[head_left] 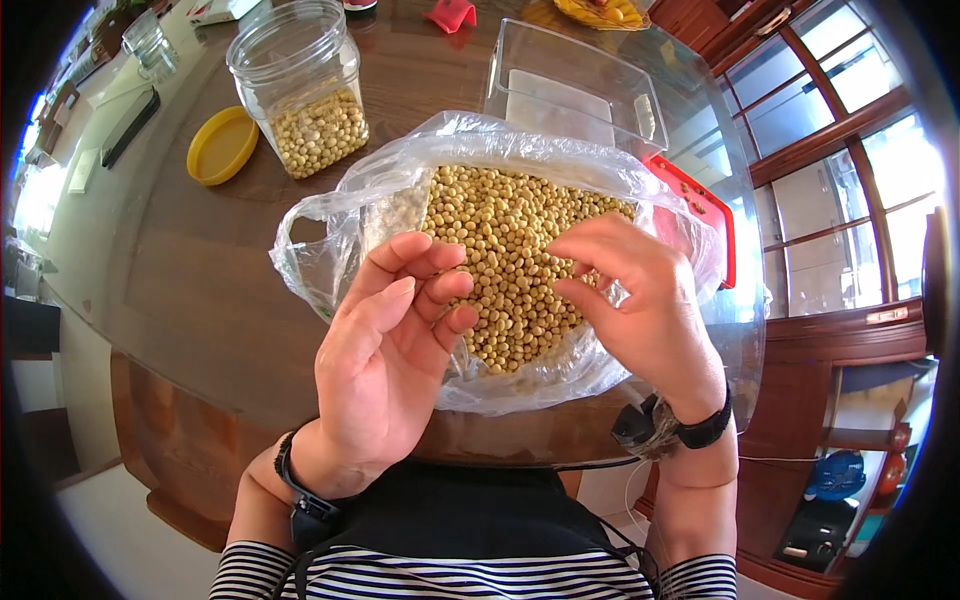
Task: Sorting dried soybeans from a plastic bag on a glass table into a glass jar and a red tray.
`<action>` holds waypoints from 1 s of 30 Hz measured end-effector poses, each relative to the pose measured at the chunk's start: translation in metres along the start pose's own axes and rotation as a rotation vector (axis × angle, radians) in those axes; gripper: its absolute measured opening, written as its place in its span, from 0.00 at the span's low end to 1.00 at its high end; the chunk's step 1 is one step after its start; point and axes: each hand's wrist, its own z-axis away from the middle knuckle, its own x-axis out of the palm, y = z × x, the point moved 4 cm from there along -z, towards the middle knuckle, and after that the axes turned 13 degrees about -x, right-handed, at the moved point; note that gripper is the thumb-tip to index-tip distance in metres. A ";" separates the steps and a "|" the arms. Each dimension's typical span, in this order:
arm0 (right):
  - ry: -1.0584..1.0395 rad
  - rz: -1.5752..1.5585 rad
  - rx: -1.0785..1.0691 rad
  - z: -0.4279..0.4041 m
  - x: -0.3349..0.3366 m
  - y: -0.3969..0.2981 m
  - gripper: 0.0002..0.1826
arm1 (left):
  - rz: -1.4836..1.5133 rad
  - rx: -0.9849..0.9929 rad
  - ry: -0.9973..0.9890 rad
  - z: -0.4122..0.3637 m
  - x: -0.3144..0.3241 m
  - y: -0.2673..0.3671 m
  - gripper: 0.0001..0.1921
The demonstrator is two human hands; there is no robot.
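Note:
A thin clear plastic bag (510, 146) lies spread on the table, its mouth wide around a heap of soybeans (510, 255). My left hand (390, 337) is held over the bag's left part, palm up with loosely curled fingers and nothing visible in it. Over the right side of the beans hovers my right hand (637, 292), palm down. A gap shows between its thumb and forefinger, and no bean can be made out there. The hands do not touch each other.
Behind the bag stand a clear jar (300, 82) partly filled with soybeans and a clear rectangular container (577, 82). A yellow lid (223, 146) lies beside the jar. On the right, a red tray (721, 225) holding several small bits is partly under the bag. The glass-topped table (187, 300) has a rounded edge.

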 end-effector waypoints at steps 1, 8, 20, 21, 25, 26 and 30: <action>-0.044 -0.011 0.014 -0.001 0.003 -0.004 0.12 | 0.002 0.000 0.004 0.000 0.000 0.000 0.17; -0.219 -0.001 -0.139 0.000 0.026 -0.008 0.12 | 0.002 -0.021 -0.002 0.002 0.000 0.001 0.17; -0.186 0.026 -0.085 0.005 0.024 -0.011 0.10 | 0.024 -0.028 0.000 -0.001 -0.004 -0.002 0.18; -0.231 0.065 -0.081 0.004 0.029 -0.013 0.09 | 0.026 -0.022 -0.009 -0.001 -0.004 -0.002 0.18; -0.235 0.084 -0.127 0.004 0.036 -0.013 0.08 | 0.007 -0.013 0.002 0.001 -0.003 0.000 0.18; -0.235 0.083 -0.129 0.004 0.036 -0.014 0.08 | 0.000 -0.009 -0.002 0.001 -0.004 -0.001 0.18; -0.143 0.034 -0.088 0.005 0.027 -0.011 0.05 | 0.006 -0.017 0.008 0.000 -0.004 -0.002 0.18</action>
